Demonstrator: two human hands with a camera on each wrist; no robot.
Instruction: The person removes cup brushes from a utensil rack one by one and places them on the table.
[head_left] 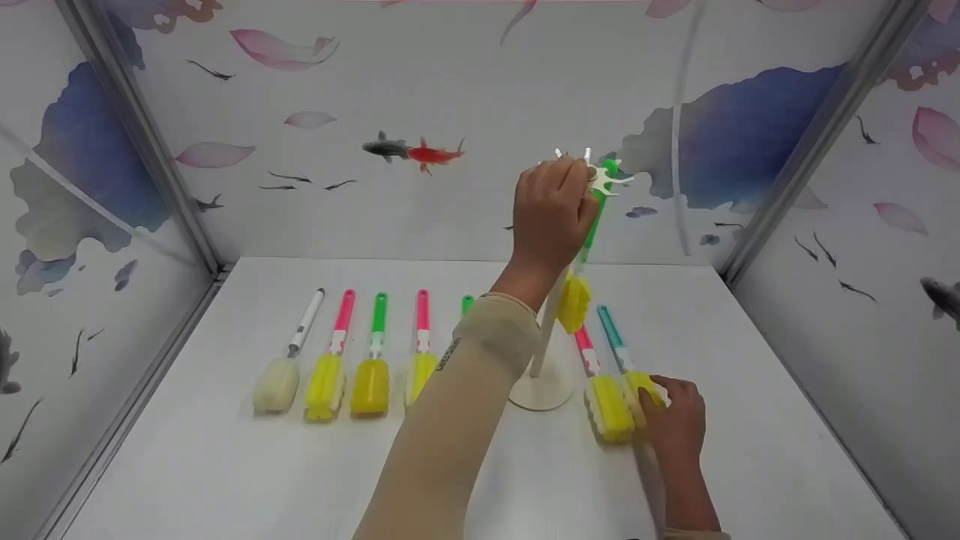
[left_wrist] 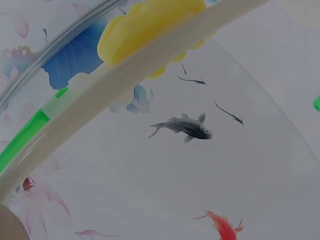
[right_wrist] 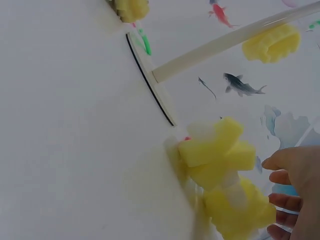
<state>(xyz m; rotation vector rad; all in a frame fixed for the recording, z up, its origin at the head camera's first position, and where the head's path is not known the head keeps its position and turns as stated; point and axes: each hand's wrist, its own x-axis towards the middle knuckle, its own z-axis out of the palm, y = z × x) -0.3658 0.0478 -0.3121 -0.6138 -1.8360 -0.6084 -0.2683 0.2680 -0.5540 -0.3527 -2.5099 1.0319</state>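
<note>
My left hand [head_left: 551, 210] grips the top of a cream stand [head_left: 547, 330] with a round base and branching hooks. From a hook hangs a sponge brush with a green handle [head_left: 594, 225] and a yellow head [head_left: 574, 300]; the left wrist view shows its yellow sponge [left_wrist: 150, 30] beside the pole. Low at the right, my right hand [head_left: 679, 420] has its fingers spread around the yellow sponge head of a blue-handled brush [head_left: 611, 330]. In the right wrist view its fingers [right_wrist: 285, 201] lie close beside that sponge [right_wrist: 240, 207]; contact is hard to tell.
A pink-handled brush [head_left: 611, 409] lies just left of the blue-handled one. Several more brushes, including a white-handled one [head_left: 277, 382], line the white table [head_left: 225, 480] left of the stand. Printed panels [head_left: 450, 90] enclose the table at the back and sides.
</note>
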